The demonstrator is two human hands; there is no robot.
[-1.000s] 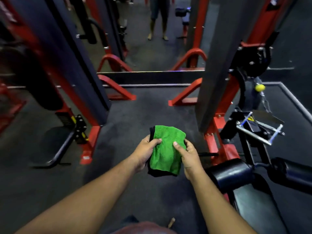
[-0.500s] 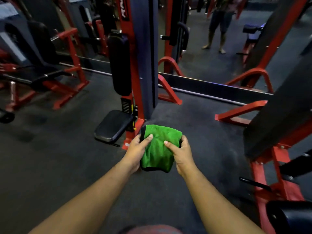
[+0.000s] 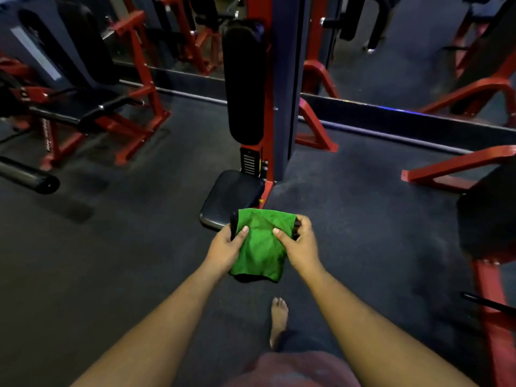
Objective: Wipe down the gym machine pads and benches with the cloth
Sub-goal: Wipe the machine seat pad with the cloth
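Observation:
A folded green cloth (image 3: 261, 247) with a black underside hangs between both hands at the centre of the head view. My left hand (image 3: 224, 248) grips its left edge, thumb on top. My right hand (image 3: 301, 245) grips its right edge the same way. Just beyond the cloth is a machine's small black seat pad (image 3: 227, 195), and above it a tall black back pad (image 3: 244, 82) on a red and dark upright. The cloth's top edge overlaps the seat's near corner in the view; whether they touch I cannot tell.
A red-framed bench machine (image 3: 83, 107) stands at the left, with a black roller pad (image 3: 30, 177) jutting in. Another red frame with a black pad (image 3: 487, 210) fills the right edge. A low mirror edge (image 3: 391, 118) runs across behind. My bare foot (image 3: 279, 319) is on dark floor.
The view has swung left and I have stepped closer: the seat-and-back-pad machine moved from the left to the centre, just ahead of the cloth. Both hands kept their hold.

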